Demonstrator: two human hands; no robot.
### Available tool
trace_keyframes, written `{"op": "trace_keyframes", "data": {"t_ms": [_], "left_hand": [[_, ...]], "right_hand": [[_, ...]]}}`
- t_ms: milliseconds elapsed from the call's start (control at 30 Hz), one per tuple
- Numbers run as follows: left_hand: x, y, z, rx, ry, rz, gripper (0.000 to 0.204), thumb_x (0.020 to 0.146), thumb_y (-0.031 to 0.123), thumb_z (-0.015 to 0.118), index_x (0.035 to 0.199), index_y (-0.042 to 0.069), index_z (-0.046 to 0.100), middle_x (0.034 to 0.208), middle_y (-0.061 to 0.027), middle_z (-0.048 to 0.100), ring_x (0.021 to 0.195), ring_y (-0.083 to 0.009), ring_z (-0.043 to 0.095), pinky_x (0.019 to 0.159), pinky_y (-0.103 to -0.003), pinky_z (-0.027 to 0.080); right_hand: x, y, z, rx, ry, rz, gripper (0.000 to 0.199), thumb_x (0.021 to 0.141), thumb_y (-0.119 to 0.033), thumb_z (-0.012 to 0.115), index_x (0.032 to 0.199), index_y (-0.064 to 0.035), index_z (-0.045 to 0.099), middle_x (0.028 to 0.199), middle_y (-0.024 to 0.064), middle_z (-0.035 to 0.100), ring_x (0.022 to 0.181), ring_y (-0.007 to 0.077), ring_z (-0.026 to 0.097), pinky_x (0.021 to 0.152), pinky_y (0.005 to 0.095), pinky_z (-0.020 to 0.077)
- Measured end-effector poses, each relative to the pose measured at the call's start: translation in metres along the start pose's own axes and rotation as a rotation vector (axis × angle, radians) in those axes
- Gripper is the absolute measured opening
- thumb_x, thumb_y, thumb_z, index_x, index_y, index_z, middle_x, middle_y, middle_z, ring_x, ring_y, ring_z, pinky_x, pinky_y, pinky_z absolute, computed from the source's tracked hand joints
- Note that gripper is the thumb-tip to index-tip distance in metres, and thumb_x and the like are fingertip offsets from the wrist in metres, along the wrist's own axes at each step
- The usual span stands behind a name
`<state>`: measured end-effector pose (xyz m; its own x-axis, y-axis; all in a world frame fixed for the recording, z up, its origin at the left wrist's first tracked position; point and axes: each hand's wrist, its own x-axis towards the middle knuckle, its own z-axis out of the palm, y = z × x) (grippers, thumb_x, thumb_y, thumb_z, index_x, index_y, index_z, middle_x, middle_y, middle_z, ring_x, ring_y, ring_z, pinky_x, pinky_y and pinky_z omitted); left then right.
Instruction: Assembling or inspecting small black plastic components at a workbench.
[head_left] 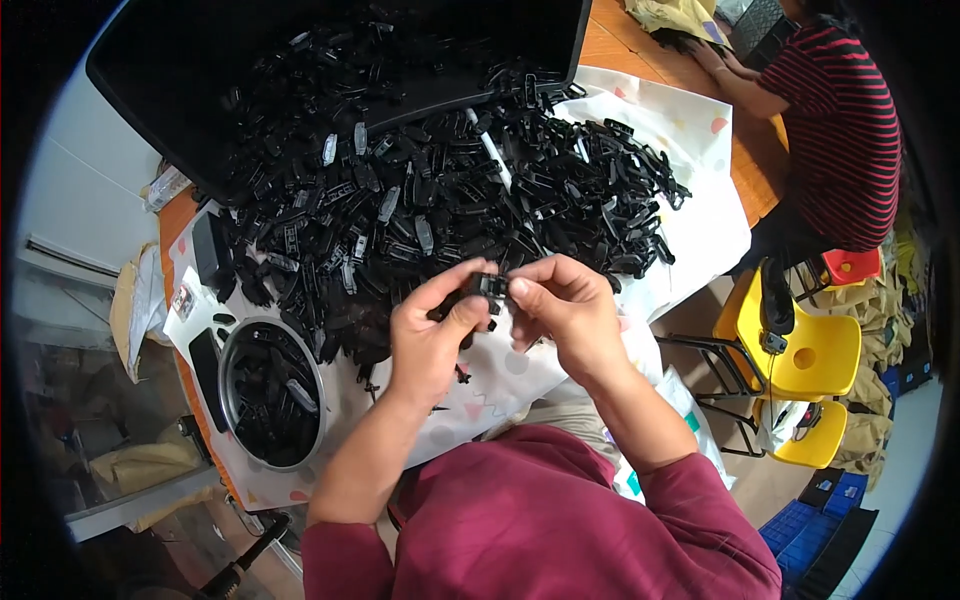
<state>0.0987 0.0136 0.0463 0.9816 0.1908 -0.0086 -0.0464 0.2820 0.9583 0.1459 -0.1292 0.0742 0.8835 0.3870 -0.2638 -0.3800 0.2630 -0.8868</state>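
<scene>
My left hand [432, 330] and my right hand [567, 305] meet above the near edge of the table, fingertips pinching one small black plastic part [490, 287] between them. Just beyond the hands lies a big heap of similar black plastic parts [450, 190] spread over a white patterned cloth [700, 200]. A round metal bowl [270, 392] holding more of the black parts sits to the left of my left forearm.
A large black tray [180, 60] tilts at the back, spilling parts. A black phone [207, 362] lies left of the bowl. Another person in a striped shirt [840, 130] sits at the right. Yellow chairs [800, 350] stand on the right, blue crates [810, 520] below them.
</scene>
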Motion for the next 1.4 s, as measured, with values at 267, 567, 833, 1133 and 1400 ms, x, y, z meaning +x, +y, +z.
{"op": "trace_keyframes", "data": {"t_ms": [267,567,833,1133,1400], "left_hand": [[-0.001,-0.026,0.003,-0.323,0.031,-0.135,0.029,0.083,0.02,0.059,0.103,-0.001,0.057,0.088,-0.0067,0.062,0.065,-0.0079,0.052,0.06,-0.02,0.043],[0.05,-0.002,-0.038,-0.44,0.453,-0.324,0.021,0.08,0.027,0.06,0.08,0.007,0.056,0.074,-0.0036,0.058,0.061,-0.0116,0.054,0.049,-0.023,0.041],[0.087,0.012,-0.04,1.468,0.252,0.074,0.023,0.072,0.028,0.064,0.079,0.007,0.066,0.075,-0.015,0.061,0.072,-0.0313,0.06,0.063,-0.039,0.047],[0.087,-0.008,-0.026,1.545,0.07,0.027,0.02,0.071,0.021,0.066,0.08,0.004,0.063,0.096,-0.0129,0.06,0.071,-0.0282,0.061,0.062,-0.037,0.048],[0.047,0.001,-0.025,0.342,0.056,0.17,0.029,0.072,0.003,0.069,0.098,-0.001,0.058,0.089,-0.0029,0.061,0.077,-0.0084,0.053,0.071,-0.021,0.043]], "right_hand": [[-0.006,0.042,-0.008,-0.5,0.037,-0.365,0.021,0.081,-0.007,0.06,0.098,0.0048,0.053,0.08,0.0076,0.062,0.068,0.0086,0.057,0.059,0.0207,0.0477],[0.067,0.02,-0.034,-1.271,0.189,-0.532,0.027,0.073,-0.024,0.065,0.088,-0.0019,0.061,0.078,0.0136,0.06,0.07,0.0287,0.059,0.061,0.0338,0.0461],[0.124,0.024,-0.025,-1.69,0.229,-0.538,0.018,0.067,-0.02,0.067,0.076,-0.0048,0.061,0.09,0.0079,0.056,0.085,0.0264,0.052,0.068,0.0361,0.0457],[0.103,0.025,-0.038,-0.852,0.147,-0.639,0.019,0.075,-0.008,0.065,0.087,-0.0048,0.05,0.099,0.0093,0.059,0.087,0.0182,0.055,0.074,0.0287,0.0443],[0.06,0.014,-0.019,-0.623,-0.086,-0.524,0.034,0.079,-0.004,0.062,0.11,-0.001,0.049,0.095,0.0089,0.058,0.077,0.0091,0.054,0.067,0.0207,0.0444]]}}
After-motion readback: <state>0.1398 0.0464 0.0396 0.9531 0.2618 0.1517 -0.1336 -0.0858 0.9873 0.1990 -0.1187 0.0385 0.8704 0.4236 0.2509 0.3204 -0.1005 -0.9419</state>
